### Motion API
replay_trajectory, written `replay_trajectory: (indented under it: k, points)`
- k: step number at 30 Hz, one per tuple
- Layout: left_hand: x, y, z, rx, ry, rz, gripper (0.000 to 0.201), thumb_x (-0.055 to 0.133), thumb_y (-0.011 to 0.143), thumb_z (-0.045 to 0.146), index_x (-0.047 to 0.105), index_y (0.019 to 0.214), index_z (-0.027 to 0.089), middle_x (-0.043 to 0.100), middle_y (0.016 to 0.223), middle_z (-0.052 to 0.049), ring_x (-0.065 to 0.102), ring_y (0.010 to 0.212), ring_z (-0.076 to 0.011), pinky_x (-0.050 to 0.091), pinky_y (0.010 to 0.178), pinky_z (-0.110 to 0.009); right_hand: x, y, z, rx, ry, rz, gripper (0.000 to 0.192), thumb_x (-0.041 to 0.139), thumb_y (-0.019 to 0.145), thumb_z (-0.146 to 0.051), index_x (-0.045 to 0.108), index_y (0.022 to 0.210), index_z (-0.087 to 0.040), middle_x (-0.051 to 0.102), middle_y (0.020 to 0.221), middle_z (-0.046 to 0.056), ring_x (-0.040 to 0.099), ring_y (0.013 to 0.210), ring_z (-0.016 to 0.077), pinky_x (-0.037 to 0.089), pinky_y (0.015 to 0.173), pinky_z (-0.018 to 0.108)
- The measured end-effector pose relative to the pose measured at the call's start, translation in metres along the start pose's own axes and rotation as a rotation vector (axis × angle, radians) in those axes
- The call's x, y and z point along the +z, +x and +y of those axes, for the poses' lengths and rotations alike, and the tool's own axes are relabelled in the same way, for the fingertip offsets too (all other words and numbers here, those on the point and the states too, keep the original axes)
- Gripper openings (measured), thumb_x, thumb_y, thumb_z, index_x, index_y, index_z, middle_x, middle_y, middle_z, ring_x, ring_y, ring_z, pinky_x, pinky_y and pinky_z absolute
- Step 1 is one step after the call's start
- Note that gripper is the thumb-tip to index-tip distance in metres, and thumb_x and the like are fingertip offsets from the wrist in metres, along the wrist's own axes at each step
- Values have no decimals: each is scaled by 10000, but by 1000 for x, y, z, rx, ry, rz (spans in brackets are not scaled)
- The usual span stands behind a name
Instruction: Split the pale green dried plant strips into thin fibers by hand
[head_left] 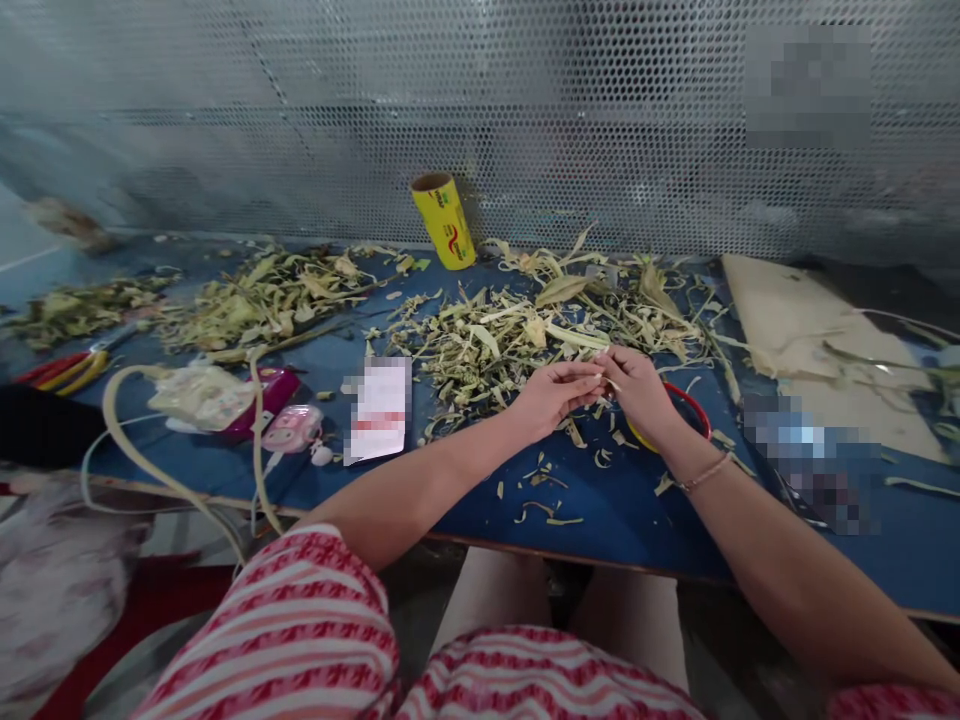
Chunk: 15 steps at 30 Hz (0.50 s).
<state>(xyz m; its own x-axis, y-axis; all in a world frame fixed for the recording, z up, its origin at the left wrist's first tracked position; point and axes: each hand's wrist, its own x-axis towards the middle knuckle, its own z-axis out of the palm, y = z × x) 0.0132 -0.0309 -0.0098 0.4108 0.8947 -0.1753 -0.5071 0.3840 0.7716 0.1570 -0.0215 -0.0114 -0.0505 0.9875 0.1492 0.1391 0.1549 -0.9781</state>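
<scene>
My left hand (556, 396) and my right hand (637, 392) meet fingertip to fingertip above the front of a heap of cut plant stems and leaves (480, 345). Both are closed in a pinch. A pale green stem (574, 337) runs up to the fingers of my right hand and seems held there; what lies between the fingertips of my left hand is too small to make out. Partly hidden behind my right wrist is a red and yellow looped handle (694, 405). Small trimmed scraps (546, 478) lie on the blue table just below my hands.
A yellow cardboard tube (446, 222) stands by the perforated metal wall. More plant heaps (262, 300) lie left, near red-and-yellow-handled scissors (71, 370). A phone (381, 408), a pink case (292, 428) and a looped hose (120, 440) are left; cardboard (795, 320) lies right.
</scene>
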Motion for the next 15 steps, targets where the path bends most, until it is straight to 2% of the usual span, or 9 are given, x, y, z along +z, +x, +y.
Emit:
replay_trajectory:
  k: [4, 8, 15]
  points:
    - [-2, 2, -2, 20, 55, 0, 293, 866, 537, 231, 696, 748, 117, 663, 627, 9, 625, 604, -72, 513, 694, -249, -1, 0, 1, -57, -54, 11, 319, 613, 810, -483, 590, 702, -184, 507, 593, -27, 407, 537, 95, 324, 497, 236]
    - [-5, 4, -6, 138, 174, -40, 306, 830, 596, 325, 672, 777, 135, 630, 635, 21, 576, 591, -71, 482, 677, -272, 0, -2, -3, -25, -38, 6, 308, 600, 820, -465, 574, 693, -185, 457, 539, -42, 365, 487, 86, 292, 467, 236]
    - [-3, -3, -1, 311, 498, -54, 291, 727, 707, 420, 619, 785, 161, 606, 665, 11, 553, 633, -100, 461, 683, -277, 0, -3, -4, -65, -68, -3, 328, 582, 840, -471, 541, 663, -197, 470, 536, -36, 412, 494, 97, 329, 484, 244]
